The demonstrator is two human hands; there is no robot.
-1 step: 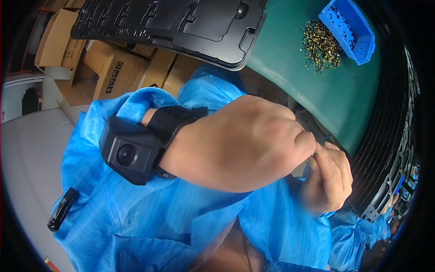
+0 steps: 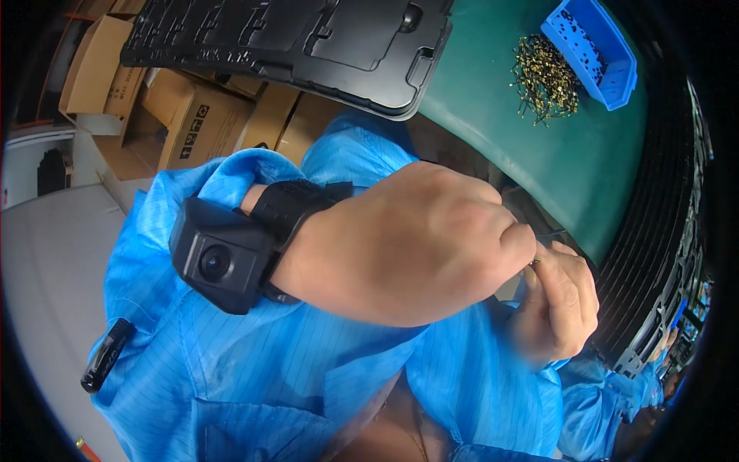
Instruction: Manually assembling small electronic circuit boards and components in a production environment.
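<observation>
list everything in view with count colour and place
tray: 1, black, top
table: 1, green, upper right
bin: 1, blue, on table
bits: many, black, in bin
pile: 1, black and gold, beside bin
stack: 1, black, right
boxes: several, brown, upper left
tube: 1, black, left
co-workers: count unclear, blue clothes, lower right
tiny piece: 1, colour unclear, centre right
camera: 1, black, centre left
smock: 1, blue, worn
left grip: 1, bare, centre
right grip: 1, bare, at tiny piece

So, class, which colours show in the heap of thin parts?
Gold and black; the heap of thin parts shows in the head view.
</observation>
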